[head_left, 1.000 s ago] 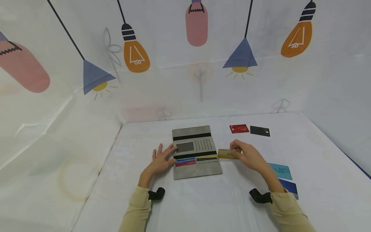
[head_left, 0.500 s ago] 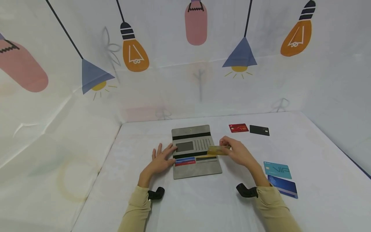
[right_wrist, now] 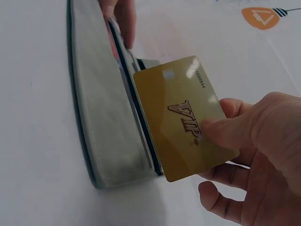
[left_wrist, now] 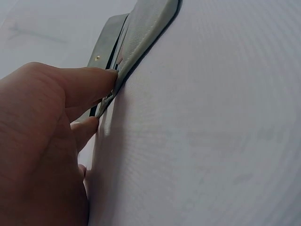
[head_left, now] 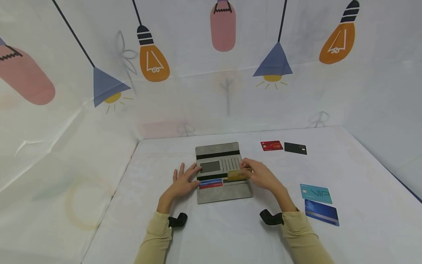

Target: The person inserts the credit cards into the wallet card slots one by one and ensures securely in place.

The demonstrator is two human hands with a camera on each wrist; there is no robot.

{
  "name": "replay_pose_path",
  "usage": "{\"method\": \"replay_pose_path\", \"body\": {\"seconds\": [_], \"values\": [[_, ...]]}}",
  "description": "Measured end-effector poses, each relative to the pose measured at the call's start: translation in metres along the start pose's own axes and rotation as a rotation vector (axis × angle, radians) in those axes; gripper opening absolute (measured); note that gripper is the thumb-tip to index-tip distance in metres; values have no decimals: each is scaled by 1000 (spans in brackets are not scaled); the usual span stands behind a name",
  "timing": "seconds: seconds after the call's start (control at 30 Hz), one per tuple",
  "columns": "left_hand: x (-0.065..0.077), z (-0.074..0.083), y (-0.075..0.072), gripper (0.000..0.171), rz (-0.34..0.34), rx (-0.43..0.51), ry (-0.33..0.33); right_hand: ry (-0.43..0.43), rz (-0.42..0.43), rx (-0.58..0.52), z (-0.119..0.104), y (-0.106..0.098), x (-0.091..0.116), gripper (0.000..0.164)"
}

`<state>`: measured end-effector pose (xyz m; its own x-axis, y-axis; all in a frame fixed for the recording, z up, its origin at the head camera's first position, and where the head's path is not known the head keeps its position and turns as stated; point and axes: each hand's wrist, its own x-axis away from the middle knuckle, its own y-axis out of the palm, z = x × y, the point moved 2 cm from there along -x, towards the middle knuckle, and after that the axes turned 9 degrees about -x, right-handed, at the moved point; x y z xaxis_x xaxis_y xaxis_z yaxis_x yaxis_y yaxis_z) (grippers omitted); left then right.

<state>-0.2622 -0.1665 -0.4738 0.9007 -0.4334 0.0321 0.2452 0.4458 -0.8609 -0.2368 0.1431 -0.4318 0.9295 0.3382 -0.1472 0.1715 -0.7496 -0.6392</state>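
Gleaming gold, the held card (right_wrist: 181, 113) reads "VIP".

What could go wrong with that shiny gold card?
The gold card might snag on the wallet: it looks tilted over it, and all four corners show outside. It could also slip, because the right hand pinches it near one end only. And a hard push could make the wallet slide, since the left hand just touches one side.

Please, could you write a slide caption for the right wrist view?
A gold VIP card in the right grip, held close to an open grey wallet.
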Motion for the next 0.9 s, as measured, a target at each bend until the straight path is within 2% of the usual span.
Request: {"method": "replay_pose_path", "body": {"seconds": [0.17,0.27,0.53,0.73,0.9], "values": [[1,0,1,55,1,3,-11,24,-13,-18,-7,9,1,11],[1,-1,2,55,-4,5,-18,53,-14,8,-8,14,2,11],[1,-1,3,55,9,2,-5,97,26,42,-7,17,3,13],[0,-1,2,55,10,-3,-11,124,12,155,-10,20,3,27],[0,-1,1,56,9,-3,-14,108,0,192,-10,20,5,36]]}}
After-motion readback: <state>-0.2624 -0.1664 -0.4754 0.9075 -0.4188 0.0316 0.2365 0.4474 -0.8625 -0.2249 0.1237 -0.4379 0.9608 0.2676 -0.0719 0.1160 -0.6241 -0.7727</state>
